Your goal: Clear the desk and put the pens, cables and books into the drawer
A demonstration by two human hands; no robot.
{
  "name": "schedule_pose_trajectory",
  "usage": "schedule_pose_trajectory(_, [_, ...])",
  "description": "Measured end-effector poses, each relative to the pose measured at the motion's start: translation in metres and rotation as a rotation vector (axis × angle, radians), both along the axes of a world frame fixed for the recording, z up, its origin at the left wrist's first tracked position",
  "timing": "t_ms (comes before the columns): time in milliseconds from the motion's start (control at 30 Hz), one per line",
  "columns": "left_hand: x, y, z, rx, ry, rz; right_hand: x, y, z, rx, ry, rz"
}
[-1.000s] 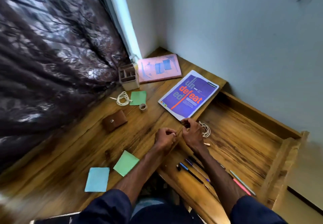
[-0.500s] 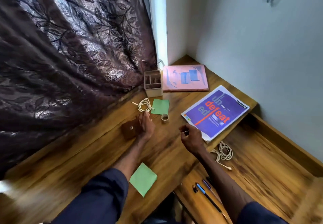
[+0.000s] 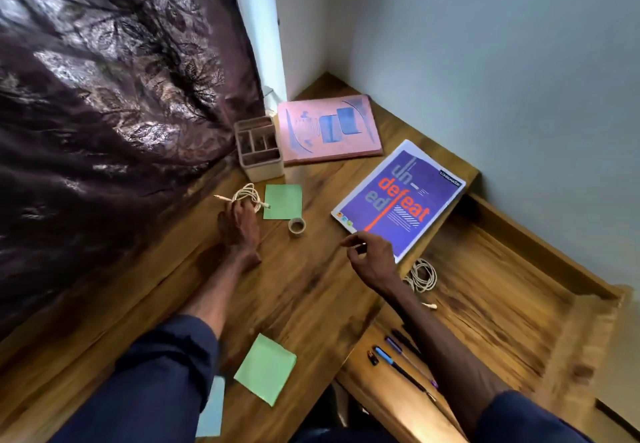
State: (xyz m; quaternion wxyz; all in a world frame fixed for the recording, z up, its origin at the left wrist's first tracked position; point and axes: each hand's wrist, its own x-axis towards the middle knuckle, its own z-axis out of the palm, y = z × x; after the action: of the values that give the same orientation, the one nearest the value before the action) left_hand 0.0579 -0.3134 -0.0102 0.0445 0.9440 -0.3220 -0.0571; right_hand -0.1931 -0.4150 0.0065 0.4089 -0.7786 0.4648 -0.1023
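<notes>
Directly under left hand (image 3: 239,226) fingertips: coiled cable (image 3: 245,194), touching.

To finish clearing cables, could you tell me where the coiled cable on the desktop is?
Head view: the cable lies at the desk's left rear, near the pen holder, beside the green note, touched by the left hand.

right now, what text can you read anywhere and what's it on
"un- defeat ed": big letters on the purple book cover.
Dark label at that cover's far corner: too small to read.
Fine print beside the big letters: blurred.
Pink book: a drawing only, no words I can read.
</notes>
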Motion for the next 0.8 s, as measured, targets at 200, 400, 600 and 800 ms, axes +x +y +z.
schedule_pose_trajectory(200, [-0.023, 0.002, 0.010, -0.208, -0.029, 0.107, 0.003, -0.009, -0.002, 0.014, -0.058, -0.007])
schedule_pose_trajectory(400, [-0.108, -0.009, 0.047, -0.378, -0.141, -0.193, -0.009, -0.025, 0.017, 0.204, -0.204, -0.089])
schedule_pose_trajectory(600, [-0.192, -0.046, 0.049, -0.385, -0.236, -0.739, -0.064, -0.061, 0.030, 0.345, -0.374, -0.116])
schedule_pose_trajectory(800, [-0.254, -0.091, 0.033, -0.373, -0.194, -1.077, -0.150, -0.101, 0.004, 0.381, -0.339, -0.312])
